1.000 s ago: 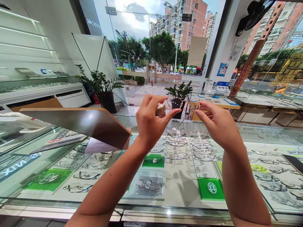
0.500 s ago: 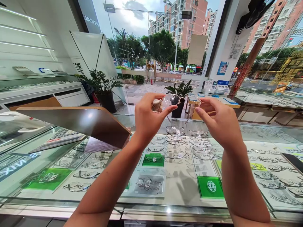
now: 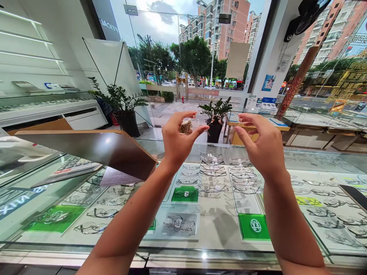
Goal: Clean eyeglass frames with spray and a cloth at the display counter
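Note:
I hold a pair of thin-rimmed glasses up at chest height over a glass display counter. My left hand pinches the left lens rim between thumb and forefinger, with a small beige cloth tucked in the same fingers. My right hand pinches the right end of the frame. The lenses are clear and hard to make out against the street behind.
Under the counter glass lie rows of spectacle frames and green brand cards. A tilted brown mirror board and a calculator sit at the left. Potted plants stand by the shop window.
Both hands have lifted the glasses slightly and turned them, so the lenses now face more edge-on. The view has tipped up a little.

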The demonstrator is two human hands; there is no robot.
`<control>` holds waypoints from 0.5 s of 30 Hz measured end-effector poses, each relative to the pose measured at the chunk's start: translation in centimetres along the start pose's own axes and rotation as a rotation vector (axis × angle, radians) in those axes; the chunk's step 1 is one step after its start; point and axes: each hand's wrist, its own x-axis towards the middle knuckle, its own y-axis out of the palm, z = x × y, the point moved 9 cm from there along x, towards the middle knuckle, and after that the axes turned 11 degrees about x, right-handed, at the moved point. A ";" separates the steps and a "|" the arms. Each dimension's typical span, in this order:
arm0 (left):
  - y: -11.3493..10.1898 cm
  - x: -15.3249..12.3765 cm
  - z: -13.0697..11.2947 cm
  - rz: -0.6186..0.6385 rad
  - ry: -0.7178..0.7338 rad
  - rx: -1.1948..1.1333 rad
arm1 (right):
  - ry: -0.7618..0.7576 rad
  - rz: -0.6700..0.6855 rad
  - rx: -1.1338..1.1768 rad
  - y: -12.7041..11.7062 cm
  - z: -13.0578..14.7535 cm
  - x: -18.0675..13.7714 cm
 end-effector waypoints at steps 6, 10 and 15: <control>-1.4 -0.5 -1.2 -0.155 0.137 0.091 | 0.026 -0.020 0.073 0.2 -0.6 0.1; -1.6 -0.9 -1.2 -0.215 0.189 0.089 | 0.086 -0.021 0.147 0.3 -1.0 0.1; -1.3 -1.3 -0.4 -0.232 0.159 0.081 | 0.085 -0.045 0.200 0.1 -0.6 0.1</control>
